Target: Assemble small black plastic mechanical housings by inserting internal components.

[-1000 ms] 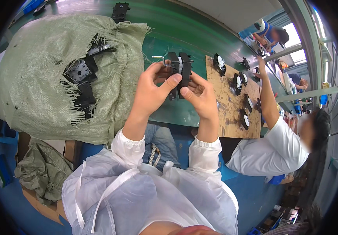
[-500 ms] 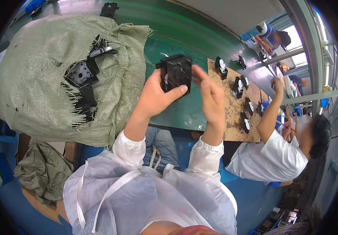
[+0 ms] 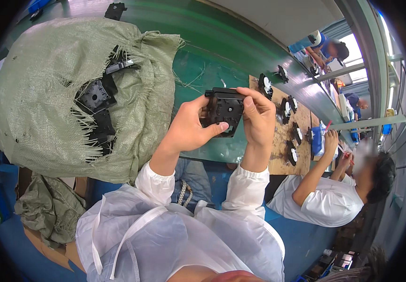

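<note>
A green workbench (image 3: 231, 54) is seen beyond the hands. At its left, a large woven sack (image 3: 43, 94) is placed, its side torn open; black parts (image 3: 94, 96) are exposed in the tear. Below the sack, a carton (image 3: 47, 242) is seen on the floor side, with a crumpled sack (image 3: 52, 207) lying in or over it; which of the two cannot be told. To the right, a brown board (image 3: 282, 138) is laid on the bench, and black units with white centres (image 3: 291, 152) are spaced along it.

The block (image 3: 227, 112) is held up between both hands, over the near side of the bench, between sack and board. Its broad, near-square face is turned toward the wearer; no clear long axis can be made out. It is gripped at its left side by the left hand (image 3: 184, 126), with the thumb laid across the near lower face and the fingers partly hidden behind. The upper right corner is touched by the curled fingers and thumb of the right hand (image 3: 259, 120); how firmly it is pinched there cannot be told.
</note>
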The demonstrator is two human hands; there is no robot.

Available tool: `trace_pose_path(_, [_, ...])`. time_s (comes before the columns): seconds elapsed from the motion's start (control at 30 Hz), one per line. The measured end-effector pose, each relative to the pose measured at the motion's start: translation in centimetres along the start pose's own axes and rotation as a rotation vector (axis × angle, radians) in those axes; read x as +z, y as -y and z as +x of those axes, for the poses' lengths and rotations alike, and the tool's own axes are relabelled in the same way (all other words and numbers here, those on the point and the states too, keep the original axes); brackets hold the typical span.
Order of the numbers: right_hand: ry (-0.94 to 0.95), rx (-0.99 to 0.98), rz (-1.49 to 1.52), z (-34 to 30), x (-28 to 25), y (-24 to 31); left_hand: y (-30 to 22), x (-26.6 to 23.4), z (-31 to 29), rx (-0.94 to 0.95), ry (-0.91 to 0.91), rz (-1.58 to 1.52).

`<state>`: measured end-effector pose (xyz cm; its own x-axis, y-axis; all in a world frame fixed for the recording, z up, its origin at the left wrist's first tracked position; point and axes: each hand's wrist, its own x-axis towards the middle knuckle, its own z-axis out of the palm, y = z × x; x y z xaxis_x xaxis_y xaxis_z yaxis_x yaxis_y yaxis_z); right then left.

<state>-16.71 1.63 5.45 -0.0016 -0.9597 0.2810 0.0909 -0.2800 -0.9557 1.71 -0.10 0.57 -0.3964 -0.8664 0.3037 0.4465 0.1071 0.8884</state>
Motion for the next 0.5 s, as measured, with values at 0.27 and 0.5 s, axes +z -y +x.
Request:
trace_pose_path(0.27, [-0.118,-0.081,0.112,0.5,0.7,-1.0,-1.2,0.2,0.1,-0.16,-0.038,0.075])
trace_pose_path(0.5, [-0.249,-0.125,0.187,0.7,1.7,-1.5,-0.2,1.0,0.6,0.109,-0.186,0.219])
